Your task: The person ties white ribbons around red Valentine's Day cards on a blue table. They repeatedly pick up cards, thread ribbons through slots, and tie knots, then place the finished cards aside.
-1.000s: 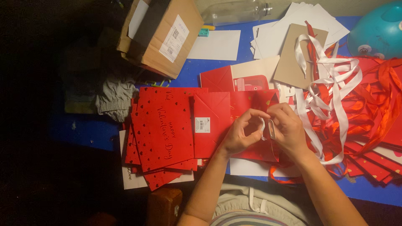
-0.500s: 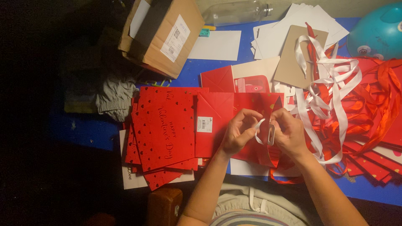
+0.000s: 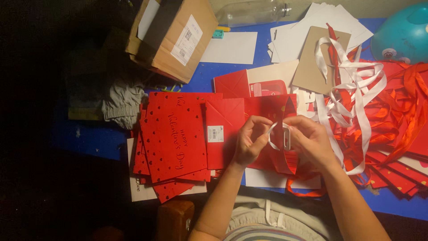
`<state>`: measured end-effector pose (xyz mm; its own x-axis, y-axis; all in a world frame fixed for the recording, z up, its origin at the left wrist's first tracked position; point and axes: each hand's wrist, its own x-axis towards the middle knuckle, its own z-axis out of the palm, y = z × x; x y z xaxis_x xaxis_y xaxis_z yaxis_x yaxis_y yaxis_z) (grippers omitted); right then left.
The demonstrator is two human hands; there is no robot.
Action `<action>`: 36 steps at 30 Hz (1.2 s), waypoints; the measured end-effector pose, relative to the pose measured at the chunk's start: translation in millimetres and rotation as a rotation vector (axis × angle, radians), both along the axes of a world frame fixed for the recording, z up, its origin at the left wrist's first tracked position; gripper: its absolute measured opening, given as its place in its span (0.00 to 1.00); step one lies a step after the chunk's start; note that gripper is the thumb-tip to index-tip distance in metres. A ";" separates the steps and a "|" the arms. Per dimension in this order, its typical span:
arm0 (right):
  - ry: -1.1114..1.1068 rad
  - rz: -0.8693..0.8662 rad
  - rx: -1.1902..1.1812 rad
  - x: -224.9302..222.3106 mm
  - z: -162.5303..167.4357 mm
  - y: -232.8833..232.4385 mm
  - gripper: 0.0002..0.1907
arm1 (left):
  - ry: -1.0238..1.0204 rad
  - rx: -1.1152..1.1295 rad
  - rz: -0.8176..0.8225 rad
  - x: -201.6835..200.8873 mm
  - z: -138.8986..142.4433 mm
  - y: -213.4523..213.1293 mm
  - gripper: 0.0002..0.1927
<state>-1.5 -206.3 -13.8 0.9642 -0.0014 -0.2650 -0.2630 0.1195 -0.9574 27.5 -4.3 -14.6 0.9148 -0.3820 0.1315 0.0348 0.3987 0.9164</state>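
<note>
White ribbon (image 3: pixel 273 134): light, limp, slippery; pinched between left hand (image 3: pixel 249 140) and right hand (image 3: pixel 307 138) over red paper bag (image 3: pixel 267 129), table's (image 3: pixel 98 138) near edge; best gripped near its end.

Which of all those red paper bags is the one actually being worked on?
The red bag lying under both hands, right of the flat stack of heart-dotted bags. Left hand and right hand pinch a white ribbon over it.

Blue-topped table (image 3: pixel 102 138) under dim warm light, dark unlit floor (image 3: pixel 40 192) off its left edge.
</note>
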 end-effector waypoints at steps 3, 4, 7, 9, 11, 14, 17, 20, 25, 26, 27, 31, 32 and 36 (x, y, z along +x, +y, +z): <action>0.021 -0.014 -0.015 0.3 0.5 0.6 0.10 | 0.020 -0.059 -0.006 0.5 -1.8 2.8 0.13; 0.003 -0.010 -0.003 0.9 -0.5 1.0 0.10 | 0.020 -0.073 -0.009 0.9 -1.2 3.0 0.13; -0.113 0.037 -0.069 2.9 -4.7 0.4 0.10 | 0.042 -0.045 -0.008 0.6 4.8 -1.6 0.13; -0.166 0.056 -0.083 2.4 -7.2 -0.3 0.10 | 0.049 0.129 0.110 -0.5 11.0 -10.7 0.14; -0.173 0.047 -0.034 0.0 -8.7 1.1 0.11 | -0.008 0.278 0.193 -1.5 17.8 -16.5 0.15; -0.128 0.009 -0.063 0.0 -7.5 3.4 0.11 | -0.101 0.434 0.257 -1.5 25.1 -18.8 0.12; -0.127 0.011 -0.057 0.2 -1.7 5.9 0.10 | -0.150 0.503 0.318 -2.1 24.2 -17.7 0.08; -0.313 0.044 -0.157 0.5 4.7 8.0 0.10 | -0.325 0.491 0.381 -4.2 14.2 -16.2 0.05; -0.045 -0.058 -0.089 -1.5 5.5 11.2 0.07 | -0.107 0.502 0.348 -8.3 -4.4 -14.7 0.08; -0.045 -0.056 -0.108 -2.1 4.9 9.5 0.06 | -0.110 0.476 0.339 -8.7 -5.6 -14.9 0.08; -0.055 -0.060 -0.105 -2.1 3.7 8.7 0.06 | -0.113 0.450 0.331 -8.8 -5.7 -14.9 0.09; -0.118 -0.058 -0.136 -0.7 0.6 7.6 0.05 | -0.151 0.339 0.234 -6.0 1.5 -15.5 0.19; -0.140 -0.054 -0.155 -0.4 0.9 7.6 0.05 | -0.249 0.412 0.279 -5.7 3.7 -16.2 0.16; -0.085 -0.052 -0.085 -1.5 6.6 8.7 0.05 | -0.391 0.564 0.374 -5.9 6.6 -18.0 0.07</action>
<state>-3.0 -197.6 -7.2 0.9812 -0.0706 -0.1795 -0.1763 0.0487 -0.9831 21.7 -22.3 -8.0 0.9230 -0.1624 0.3489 -0.3778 -0.2091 0.9020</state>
